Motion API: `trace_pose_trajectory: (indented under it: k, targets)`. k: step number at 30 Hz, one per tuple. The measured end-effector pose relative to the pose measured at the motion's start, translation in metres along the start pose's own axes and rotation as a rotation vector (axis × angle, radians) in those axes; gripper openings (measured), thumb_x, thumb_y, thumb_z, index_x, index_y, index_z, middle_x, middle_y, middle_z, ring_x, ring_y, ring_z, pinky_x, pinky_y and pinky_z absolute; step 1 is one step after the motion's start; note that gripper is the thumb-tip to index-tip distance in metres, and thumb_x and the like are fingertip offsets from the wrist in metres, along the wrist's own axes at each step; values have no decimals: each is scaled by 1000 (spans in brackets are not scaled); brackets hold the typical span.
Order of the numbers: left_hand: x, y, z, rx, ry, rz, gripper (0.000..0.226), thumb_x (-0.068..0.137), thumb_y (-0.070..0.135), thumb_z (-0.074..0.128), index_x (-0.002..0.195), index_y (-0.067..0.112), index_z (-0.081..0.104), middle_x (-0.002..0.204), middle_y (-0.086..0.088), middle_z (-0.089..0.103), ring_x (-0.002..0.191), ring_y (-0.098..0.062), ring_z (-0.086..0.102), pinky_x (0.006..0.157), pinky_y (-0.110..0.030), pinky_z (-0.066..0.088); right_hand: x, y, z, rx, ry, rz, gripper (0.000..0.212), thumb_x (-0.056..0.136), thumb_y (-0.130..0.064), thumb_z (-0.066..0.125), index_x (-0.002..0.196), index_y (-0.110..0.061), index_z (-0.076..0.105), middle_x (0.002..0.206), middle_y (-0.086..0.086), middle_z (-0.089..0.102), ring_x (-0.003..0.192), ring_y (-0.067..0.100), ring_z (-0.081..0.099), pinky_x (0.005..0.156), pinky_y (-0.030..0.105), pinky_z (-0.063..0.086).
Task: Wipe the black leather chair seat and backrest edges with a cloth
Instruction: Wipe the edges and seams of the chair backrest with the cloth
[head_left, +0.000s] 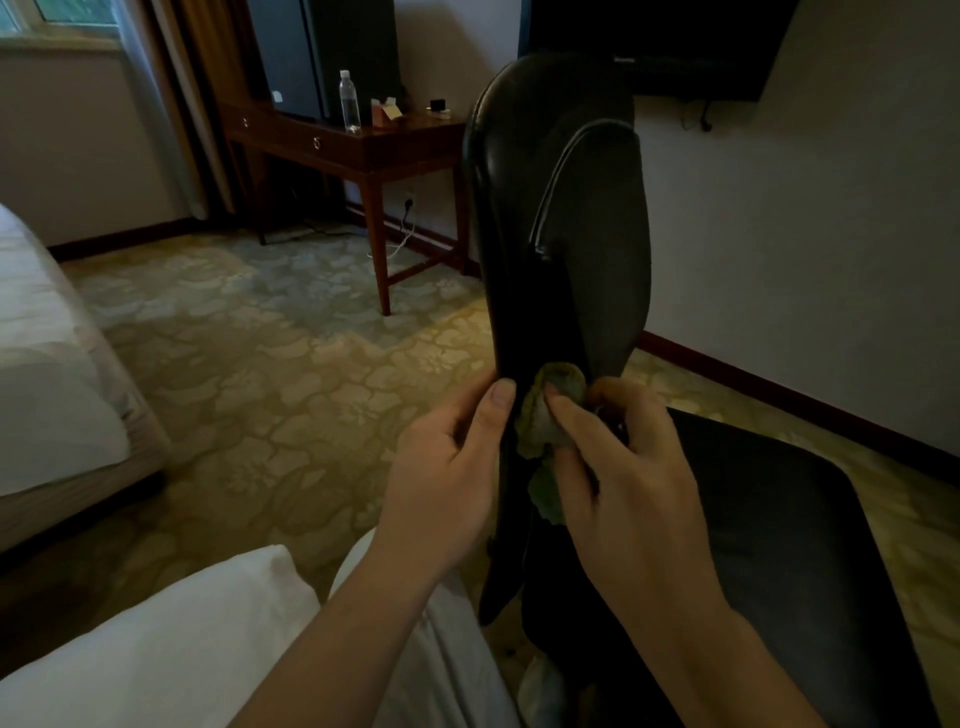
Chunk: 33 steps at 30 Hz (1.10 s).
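Observation:
The black leather chair stands in front of me, its backrest (524, 208) seen edge-on and rising to the top of the view. Its seat (779, 530) spreads out at the lower right. My left hand (447, 467) grips the lower left edge of the backrest, thumb pressed on the leather. My right hand (618, 467) presses a crumpled green-yellow cloth (545, 415) against the lower backrest, just above where it meets the seat. Part of the cloth hangs down behind my right fingers.
A dark wooden desk (363, 150) stands behind the chair with a water bottle (349, 101) and small items on it. A bed (47, 353) lies at the left, a white pillow (156, 649) at the lower left. A wall TV (675, 41) hangs above; patterned carpet covers the floor.

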<state>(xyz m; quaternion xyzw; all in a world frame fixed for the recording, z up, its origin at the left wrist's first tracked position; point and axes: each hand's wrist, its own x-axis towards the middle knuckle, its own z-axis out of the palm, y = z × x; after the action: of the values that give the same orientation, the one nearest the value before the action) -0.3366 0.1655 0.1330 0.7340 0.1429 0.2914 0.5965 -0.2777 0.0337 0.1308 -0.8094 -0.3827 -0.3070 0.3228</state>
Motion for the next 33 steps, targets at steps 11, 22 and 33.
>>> trace_pose_trajectory:
  k: [11, 22, 33]
  targets:
    - [-2, -7, 1, -17, -1, 14, 53, 93, 59, 44, 133, 30, 61, 119, 20, 69, 114, 3, 62, 101, -36, 52, -7, 0, -5, 19, 17, 2, 30, 93, -17, 55, 119, -8, 68, 117, 15, 57, 102, 22, 55, 81, 23, 46]
    - [-12, -29, 3, 31, -37, -44, 46, 91, 56, 44, 132, 39, 59, 111, 37, 65, 106, 13, 61, 90, -15, 52, -38, 13, 11, -49, -135, 23, 31, 83, -4, 71, 114, -8, 69, 118, 16, 56, 98, 30, 57, 73, 29, 52]
    - [-11, -30, 2, 3, -47, -58, 52, 88, 58, 45, 132, 35, 60, 112, 31, 68, 105, 9, 63, 89, -16, 53, -16, 2, 6, -9, -63, 38, 26, 88, -8, 66, 114, -9, 70, 118, 14, 57, 98, 26, 57, 71, 26, 52]
